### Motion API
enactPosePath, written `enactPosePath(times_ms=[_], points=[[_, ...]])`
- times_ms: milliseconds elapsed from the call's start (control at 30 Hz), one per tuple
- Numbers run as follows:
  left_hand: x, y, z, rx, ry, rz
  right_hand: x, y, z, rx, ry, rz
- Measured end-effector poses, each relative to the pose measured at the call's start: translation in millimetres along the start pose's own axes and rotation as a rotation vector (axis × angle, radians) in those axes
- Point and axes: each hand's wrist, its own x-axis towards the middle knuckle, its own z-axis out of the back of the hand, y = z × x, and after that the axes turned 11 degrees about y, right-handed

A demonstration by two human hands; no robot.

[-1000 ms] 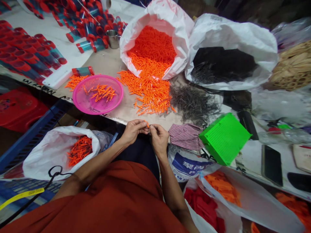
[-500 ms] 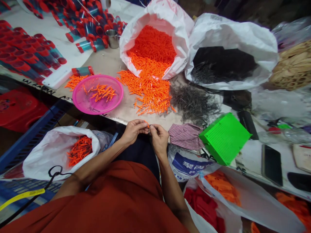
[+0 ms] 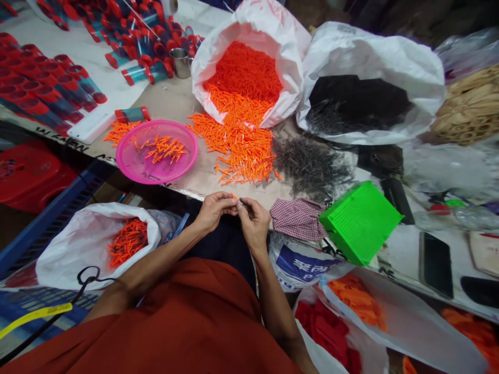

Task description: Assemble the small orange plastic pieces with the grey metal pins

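My left hand [image 3: 213, 212] pinches a small orange plastic piece [image 3: 234, 196] between thumb and fingertips, just off the table's front edge. Its fingertips meet those of my right hand [image 3: 254, 221], also closed in a pinch; a tiny dark bit seems to sit there, mostly hidden by the fingers. Beyond the hands lies a heap of orange plastic pieces [image 3: 249, 156], spilling from a white sack [image 3: 290, 31]. To its right is a pile of thin dark pieces [image 3: 312, 163], in front of a second white sack [image 3: 424, 67]. A pink basket [image 3: 125, 158] holds some orange pieces.
Right of my hands lie a checked cloth [image 3: 298, 218] and an upturned green basket [image 3: 362, 221]. A phone [image 3: 435, 265] rests farther right. Another white sack [image 3: 66, 254] with orange pieces stands below left. Red-capped clear tubes [image 3: 47, 83] fill the table's far left.
Both hands stay at nearly the same spot, fingertips together. The right fingers have shifted slightly left, and less of the orange piece shows.
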Motion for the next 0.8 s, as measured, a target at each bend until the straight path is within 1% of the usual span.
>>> enactPosePath(times_ms=[100, 167, 267, 400, 500, 600, 800], points=[[0.1, 0.3, 0.4, 0.002, 0.008, -0.010, 0.1, 0.7, 1.9, -0.113, 0.010, 0.087], [-0.2, 0.7, 0.9, 0.003, 0.014, -0.013, 0.4, 1.2, 2.6, -0.153, 0.007, 0.110], [-1.1, 1.3, 1.0, 0.000, 0.016, -0.011, 0.7, 2.0, 2.4, -0.162, 0.006, 0.096], [-2.4, 1.6, -0.4, -0.010, 0.013, -0.015, 0.4, 3.3, 1.2, -0.103, -0.004, 0.057], [-2.8, 1.2, -1.7, -0.012, -0.001, -0.012, -0.4, 4.5, 1.3, -0.059, -0.015, 0.032], [-2.6, 0.2, -2.6, -0.014, -0.023, -0.004, -1.2, 5.1, 2.3, -0.060, -0.026, 0.021], [-2.5, -1.2, -3.1, -0.032, -0.030, -0.017, -1.3, 3.5, 3.1, -0.032, 0.000, 0.008]])
